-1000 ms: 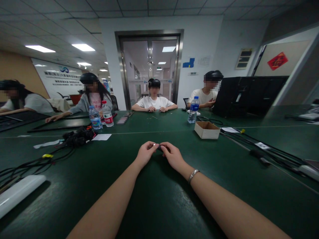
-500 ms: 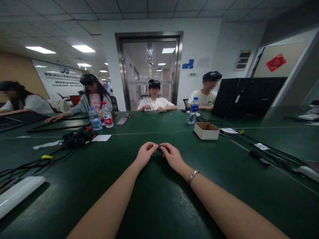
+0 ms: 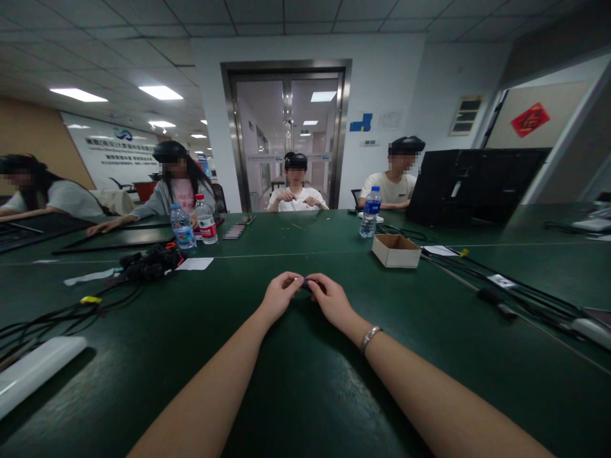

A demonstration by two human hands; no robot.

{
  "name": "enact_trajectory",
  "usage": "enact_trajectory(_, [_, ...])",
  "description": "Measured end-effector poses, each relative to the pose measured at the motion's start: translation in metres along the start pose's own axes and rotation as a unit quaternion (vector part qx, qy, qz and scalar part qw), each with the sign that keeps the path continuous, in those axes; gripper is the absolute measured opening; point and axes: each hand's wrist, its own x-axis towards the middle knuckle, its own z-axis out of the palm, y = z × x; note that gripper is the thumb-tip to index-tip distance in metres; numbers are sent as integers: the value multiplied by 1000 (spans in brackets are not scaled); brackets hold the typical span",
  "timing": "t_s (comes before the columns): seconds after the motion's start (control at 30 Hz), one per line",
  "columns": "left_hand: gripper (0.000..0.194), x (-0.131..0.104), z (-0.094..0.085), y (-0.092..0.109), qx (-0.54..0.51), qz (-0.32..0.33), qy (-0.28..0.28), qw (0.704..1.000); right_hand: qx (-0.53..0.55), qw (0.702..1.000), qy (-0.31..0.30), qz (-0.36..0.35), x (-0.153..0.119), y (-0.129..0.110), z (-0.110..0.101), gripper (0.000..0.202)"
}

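Between my two hands is a small dark object (image 3: 306, 284), too small to make out, held just above the green table (image 3: 305, 362). My left hand (image 3: 280, 296) pinches its left end between thumb and fingers. From the right, my right hand (image 3: 330, 298) pinches the other end, with a silver bracelet (image 3: 370, 339) on that wrist. The fingertips of both hands nearly meet and hide most of the object.
An open cardboard box (image 3: 396, 257) stands right of my hands, near a water bottle (image 3: 370, 213). Two bottles (image 3: 182, 228) and bundled black cables (image 3: 150, 262) are at the left. More cables (image 3: 520, 296) run along the right. Several people sit around the table.
My hands and the dark object look the same. Across the table, the hands of the person in the middle have risen and drawn closer to the chest.
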Motion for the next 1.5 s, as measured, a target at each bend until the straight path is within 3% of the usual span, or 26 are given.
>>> enact_trajectory(0.17, [28,-1,-2,1,-39,13,-20,999,5,1000,1,6,0,2,0,27])
enact_trajectory(0.5, [32,2,-1,-5,-29,-10,13,999,-3,1000,2,-1,1,5,1,27])
enact_trajectory(0.77, [32,2,-2,-3,-95,-10,20,995,-10,1000,2,-4,2,9,1,27])
enact_trajectory(0.9, [28,3,-1,-3,-60,-30,21,998,3,1000,2,3,1,6,1,27])
enact_trajectory(1.07, [25,1,0,-3,-1,4,16,1000,2,1000,2,5,1,4,1,25])
enact_trajectory(1.5, [19,2,-1,-2,-27,21,29,999,-11,1000,10,4,1,2,1,25])
